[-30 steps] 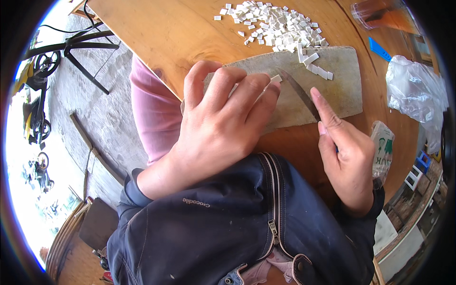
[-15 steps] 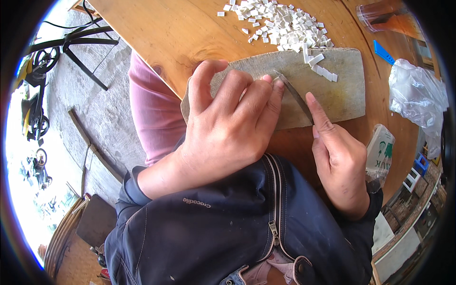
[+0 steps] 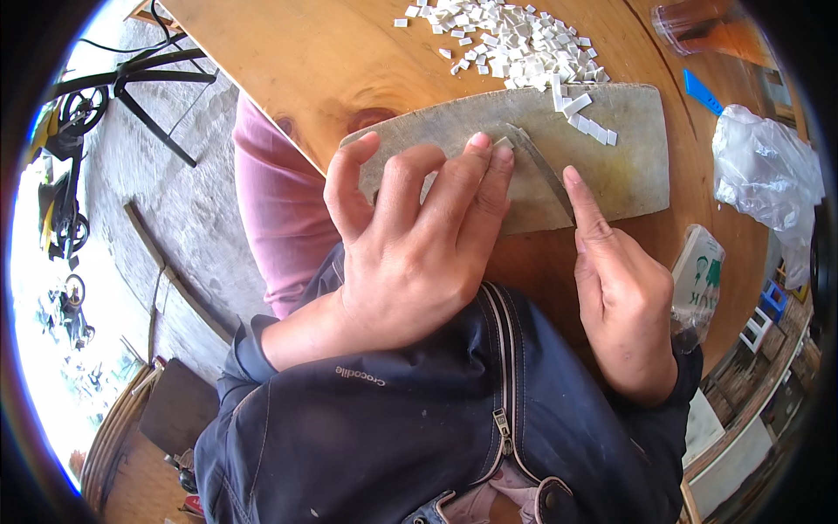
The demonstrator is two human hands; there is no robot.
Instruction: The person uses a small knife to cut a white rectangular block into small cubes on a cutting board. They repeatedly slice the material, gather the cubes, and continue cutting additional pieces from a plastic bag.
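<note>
A worn wooden cutting board (image 3: 624,188) lies on the table before me. On it my right hand (image 3: 624,284) grips a narrow knife (image 3: 548,175), index finger stretched along the blade's back; the handle is hidden in the palm. The blade slants up and left, its tip close to my left fingertips. Between the thumb and index finger of my left hand (image 3: 419,236) is a small white piece (image 3: 502,142), mostly covered; its other fingers are bent and spread above the board. A few white strips (image 3: 577,105) rest at the board's far edge, beside a heap of small white rectangular pieces (image 3: 532,44).
The wooden table (image 3: 288,52) carries a glass of amber drink (image 3: 716,35), a blue plastic tool (image 3: 702,93), a crumpled clear bag (image 3: 759,157) and a printed pack (image 3: 698,275) on the right. Left of it, black metal legs (image 3: 144,77) stand on the grey floor.
My left hand has shifted slightly left, its fingers straightening a little, and the white piece at its fingertips shows more. The knife has hardly moved.
</note>
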